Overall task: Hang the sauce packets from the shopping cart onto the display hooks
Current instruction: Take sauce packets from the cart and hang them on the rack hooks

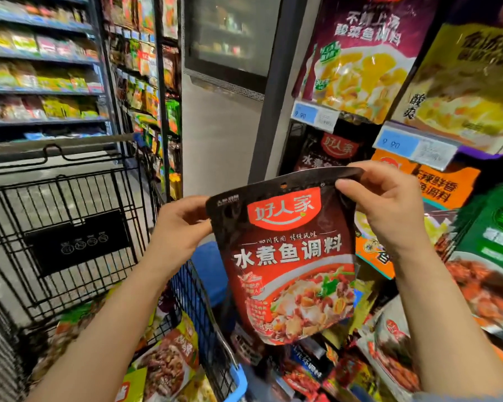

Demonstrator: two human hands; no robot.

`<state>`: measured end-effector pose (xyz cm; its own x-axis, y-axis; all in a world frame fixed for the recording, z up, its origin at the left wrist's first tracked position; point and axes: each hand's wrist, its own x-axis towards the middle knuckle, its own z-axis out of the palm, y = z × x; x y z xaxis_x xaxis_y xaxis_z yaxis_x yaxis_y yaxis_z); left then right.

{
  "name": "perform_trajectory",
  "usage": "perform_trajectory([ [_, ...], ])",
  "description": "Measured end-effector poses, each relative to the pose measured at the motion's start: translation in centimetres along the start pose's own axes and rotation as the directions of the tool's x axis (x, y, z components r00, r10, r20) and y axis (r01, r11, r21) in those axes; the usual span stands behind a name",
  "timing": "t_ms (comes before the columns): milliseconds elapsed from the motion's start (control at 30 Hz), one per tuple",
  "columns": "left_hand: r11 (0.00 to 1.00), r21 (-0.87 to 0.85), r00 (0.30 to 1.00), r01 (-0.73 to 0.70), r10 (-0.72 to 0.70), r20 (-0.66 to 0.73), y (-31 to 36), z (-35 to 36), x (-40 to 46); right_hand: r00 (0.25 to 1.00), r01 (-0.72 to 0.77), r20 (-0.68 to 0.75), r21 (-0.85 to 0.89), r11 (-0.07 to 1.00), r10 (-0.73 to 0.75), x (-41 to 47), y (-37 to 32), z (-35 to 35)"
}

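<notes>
A dark red sauce packet [288, 256] with a red logo and a fish-dish picture is held up in front of me, its hang hole at the top edge. My left hand [180, 224] grips its upper left corner. My right hand [383, 198] pinches the upper right corner. Directly behind it hangs a matching packet [331, 152] on the display. The black wire shopping cart [70, 227] stands at the left, with more sauce packets [166, 361] lying in its basket. The display hooks themselves are hidden behind hanging packets.
Purple [357, 53] and yellow [470, 82] packets hang above blue price tags [314, 116]. Orange [441, 187] and green [496, 236] packets hang to the right, more below. Stocked shelves [41, 68] fill the left; a grey pillar [221, 126] rises in the middle.
</notes>
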<state>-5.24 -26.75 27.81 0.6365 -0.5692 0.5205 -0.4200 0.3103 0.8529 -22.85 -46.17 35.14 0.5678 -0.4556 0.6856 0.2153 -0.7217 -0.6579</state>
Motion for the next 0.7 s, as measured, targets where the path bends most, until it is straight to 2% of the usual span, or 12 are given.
perform_trajectory([
  [167, 0.997, -0.069, 0.996, -0.029, 0.022, -0.092, 1.6, 1.0, 0.7, 1.0, -0.029, 0.005, 0.056, 0.998, 0.029, -0.1, 1.6, -0.7],
  [267, 0.998, -0.05, 0.994, -0.027, 0.022, -0.108, 2.6, 0.6, 1.5, 0.999, -0.052, 0.004, 0.09, 0.995, 0.052, -0.2, 2.7, -0.3],
  [367, 0.998, 0.034, 0.994, -0.044, 0.048, -0.1, 3.5, -0.2, 1.8, 0.994, -0.108, 0.011, 0.159, 0.981, 0.108, -0.1, 3.7, 0.6],
  [467, 0.989, 0.138, 0.99, -0.058, 0.075, -0.122, 4.2, -1.1, 1.7, 0.994, -0.105, 0.034, 0.145, 0.984, 0.101, 0.2, 4.2, 1.6],
  [700, 0.919, 0.393, 0.975, -0.022, 0.106, -0.193, 4.1, -2.4, 1.3, 0.998, -0.044, -0.04, -0.069, 0.997, 0.042, 1.8, 4.7, 1.4],
])
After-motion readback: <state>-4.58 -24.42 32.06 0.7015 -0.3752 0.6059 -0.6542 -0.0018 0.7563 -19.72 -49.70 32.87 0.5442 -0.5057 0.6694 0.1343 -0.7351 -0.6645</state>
